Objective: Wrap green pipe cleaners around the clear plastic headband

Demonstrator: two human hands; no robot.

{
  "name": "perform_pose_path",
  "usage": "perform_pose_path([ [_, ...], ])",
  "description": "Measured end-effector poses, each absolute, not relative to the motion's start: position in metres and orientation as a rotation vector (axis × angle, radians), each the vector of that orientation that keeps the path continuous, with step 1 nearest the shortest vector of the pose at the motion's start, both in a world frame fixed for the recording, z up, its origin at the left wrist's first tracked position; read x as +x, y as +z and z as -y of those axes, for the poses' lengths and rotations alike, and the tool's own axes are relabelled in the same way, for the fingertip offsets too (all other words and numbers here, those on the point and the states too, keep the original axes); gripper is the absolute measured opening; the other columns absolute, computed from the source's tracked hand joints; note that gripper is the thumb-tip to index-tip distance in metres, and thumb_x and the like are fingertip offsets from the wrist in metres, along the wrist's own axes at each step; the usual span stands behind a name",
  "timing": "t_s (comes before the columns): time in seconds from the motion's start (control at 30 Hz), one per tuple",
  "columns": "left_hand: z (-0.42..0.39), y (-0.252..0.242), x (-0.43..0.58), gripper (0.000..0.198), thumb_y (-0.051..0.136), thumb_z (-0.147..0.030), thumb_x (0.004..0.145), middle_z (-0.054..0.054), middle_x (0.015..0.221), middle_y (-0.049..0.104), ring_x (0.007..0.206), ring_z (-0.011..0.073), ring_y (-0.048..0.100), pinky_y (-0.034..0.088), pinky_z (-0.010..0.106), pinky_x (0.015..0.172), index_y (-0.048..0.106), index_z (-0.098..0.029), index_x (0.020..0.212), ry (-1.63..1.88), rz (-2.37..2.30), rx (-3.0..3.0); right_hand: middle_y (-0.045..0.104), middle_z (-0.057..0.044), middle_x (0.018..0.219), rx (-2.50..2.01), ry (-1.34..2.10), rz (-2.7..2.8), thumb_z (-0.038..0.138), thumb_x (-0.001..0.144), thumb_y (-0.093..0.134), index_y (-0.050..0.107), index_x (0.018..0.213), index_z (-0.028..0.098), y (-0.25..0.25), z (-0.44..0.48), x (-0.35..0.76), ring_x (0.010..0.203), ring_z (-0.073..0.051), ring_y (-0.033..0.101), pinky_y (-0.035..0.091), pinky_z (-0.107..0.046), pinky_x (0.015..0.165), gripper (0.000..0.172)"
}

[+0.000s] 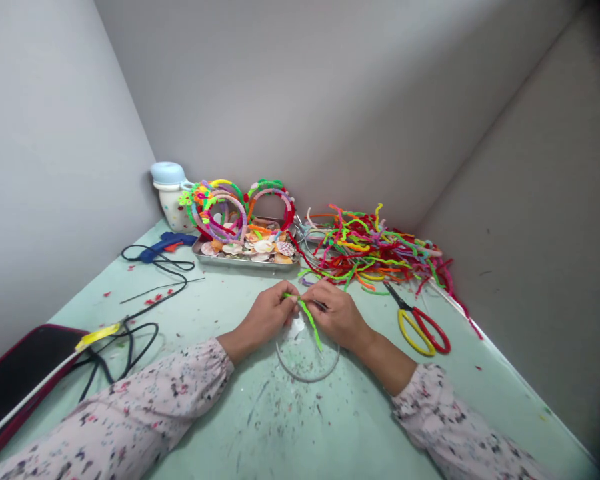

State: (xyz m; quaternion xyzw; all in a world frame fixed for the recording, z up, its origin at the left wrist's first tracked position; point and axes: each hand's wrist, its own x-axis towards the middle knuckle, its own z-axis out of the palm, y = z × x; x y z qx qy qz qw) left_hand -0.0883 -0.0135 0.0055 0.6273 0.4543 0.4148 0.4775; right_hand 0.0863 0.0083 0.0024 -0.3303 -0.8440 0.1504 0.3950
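While hands [267, 319] pinch a green pipe cleaner [307, 317], scissors [420, 319] lie nearby.

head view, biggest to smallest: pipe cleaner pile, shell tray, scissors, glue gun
Pipe cleaner pile, metal shell tray, then the scissors and hot glue gun: these two look similar, and the scissors lie nearer the camera, so unsure.

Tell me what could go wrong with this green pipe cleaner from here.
The green pipe cleaner, pinched between left hand and right hand, might slip, as its long end hangs free. The thin clear band below could slide on the tabletop. The scissors lie near the right hand, so a wide move might knock them.
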Motion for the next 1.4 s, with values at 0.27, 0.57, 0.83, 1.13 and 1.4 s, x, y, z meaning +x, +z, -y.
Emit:
perform_pose_path([
  [0.27,0.010,-0.001,-0.088,0.011,0.047,-0.026,0.082,-0.003,0.064,0.055,0.048,0.0072,0.045,0.035,0.018,0.047,0.053,-0.017,0.086,1.022,-1.110,1.544,0.062,-0.003,0.083,-0.864,0.490,2.071,0.006,0.077,0.053,0.067,0.085,0.018,0.007,-0.008,0.086,0.077,-0.014,0.058,0.045,-0.025,0.067,0.019],
  [0.57,0.012,0.006,-0.087,0.012,0.049,-0.026,0.081,-0.003,0.063,0.055,0.049,0.0076,0.046,0.036,0.019,0.048,0.054,-0.016,0.085,1.032,-1.130,1.566,0.059,0.001,0.074,-1.017,0.764,1.960,0.018,0.081,0.054,0.065,0.086,0.017,0.008,-0.009,0.088,0.061,-0.010,0.051,0.039,-0.022,0.057,0.012],
  [0.83,0.013,0.007,-0.087,0.012,0.049,-0.027,0.082,-0.003,0.064,0.055,0.049,0.0073,0.046,0.036,0.019,0.048,0.053,-0.016,0.085,1.030,-1.125,1.548,0.061,-0.001,0.074,-1.036,0.899,1.910,0.027,0.083,0.052,0.064,0.085,0.016,0.008,-0.010,0.086,0.066,-0.012,0.052,0.041,-0.024,0.061,0.016],
  [1.13,0.013,0.007,-0.087,0.013,0.048,-0.026,0.082,-0.002,0.066,0.056,0.051,0.0077,0.046,0.036,0.019,0.048,0.054,-0.017,0.088,1.020,-1.133,1.550,0.062,0.000,0.071,-1.055,0.997,1.889,0.029,0.082,0.054,0.063,0.083,0.016,0.008,-0.011,0.086,0.065,-0.013,0.054,0.041,-0.023,0.060,0.016],
  [1.4,0.015,0.010,-0.086,0.018,0.050,-0.026,0.080,-0.002,0.067,0.057,0.051,0.0079,0.048,0.037,0.019,0.049,0.053,-0.017,0.095,1.029,-1.120,1.499,0.059,0.000,0.066,-1.073,1.095,1.857,0.032,0.081,0.055,0.064,0.082,0.016,0.014,-0.011,0.087,0.058,-0.012,0.051,0.040,-0.022,0.054,0.018],
])
